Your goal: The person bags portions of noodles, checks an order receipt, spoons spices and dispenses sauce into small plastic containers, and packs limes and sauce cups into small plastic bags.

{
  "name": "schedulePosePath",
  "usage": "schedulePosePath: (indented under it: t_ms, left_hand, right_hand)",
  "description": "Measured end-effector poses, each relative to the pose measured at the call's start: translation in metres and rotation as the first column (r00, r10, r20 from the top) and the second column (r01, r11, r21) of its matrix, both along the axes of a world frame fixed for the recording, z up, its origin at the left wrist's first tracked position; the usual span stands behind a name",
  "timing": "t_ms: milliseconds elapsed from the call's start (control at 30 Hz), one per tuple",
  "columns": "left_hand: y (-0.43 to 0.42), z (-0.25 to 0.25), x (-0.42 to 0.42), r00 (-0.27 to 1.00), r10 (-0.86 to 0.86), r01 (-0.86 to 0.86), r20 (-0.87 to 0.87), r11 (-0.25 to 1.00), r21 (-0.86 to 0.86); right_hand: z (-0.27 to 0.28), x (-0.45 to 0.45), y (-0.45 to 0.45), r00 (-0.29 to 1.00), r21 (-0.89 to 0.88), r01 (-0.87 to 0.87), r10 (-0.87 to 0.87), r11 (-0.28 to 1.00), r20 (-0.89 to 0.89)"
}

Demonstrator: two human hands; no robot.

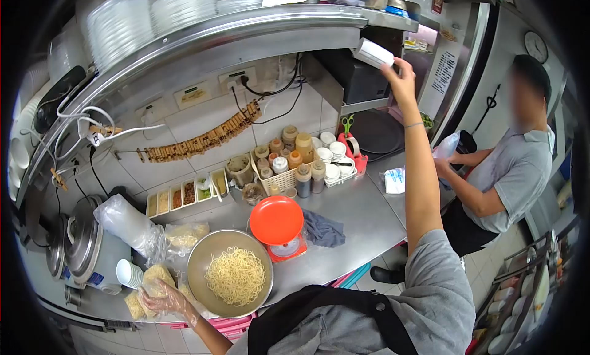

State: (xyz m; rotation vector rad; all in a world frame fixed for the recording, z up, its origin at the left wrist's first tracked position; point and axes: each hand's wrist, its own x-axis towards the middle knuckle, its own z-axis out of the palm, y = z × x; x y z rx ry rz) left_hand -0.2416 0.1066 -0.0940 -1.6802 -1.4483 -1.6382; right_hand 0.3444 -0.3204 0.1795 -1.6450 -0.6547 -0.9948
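Observation:
My left hand (167,297), in a clear plastic glove, is low at the left with its fingers spread. It is over bundles of noodles (158,275), left of a wide metal bowl (198,255). Pale noodles (235,276) lie in the bowl. My right hand (402,79) is bare and raised at the upper right. Its fingers are closed on the end of a white rectangular box (373,52), near the corner of the overhead shelf. A stack of white cups (128,273) lies beside the left hand.
A kitchen scale with a red pan (276,221) stands right of the bowl, near a grey cloth (324,228). Behind are a bottle basket (279,181) and ingredient containers (187,193). A co-worker (519,164) stands at right, holding a clear bag (447,146).

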Motion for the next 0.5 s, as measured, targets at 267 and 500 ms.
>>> schedulePosePath:
  t_ms: [267, 500]
  left_hand:
    - [-0.165, 0.08, 0.115, 0.47, -0.772, 0.871, 0.429, 0.325, -0.369]
    - [-0.205, 0.096, 0.224, -0.436, -0.115, 0.603, 0.892, -0.773, 0.195]
  right_hand:
    - [-0.02, -0.098, 0.022, 0.898, -0.109, 0.05, 0.003, 0.993, 0.44]
    - [-0.12, -0.207, 0.011, 0.888, -0.496, -0.064, 0.276, 0.866, 0.368]
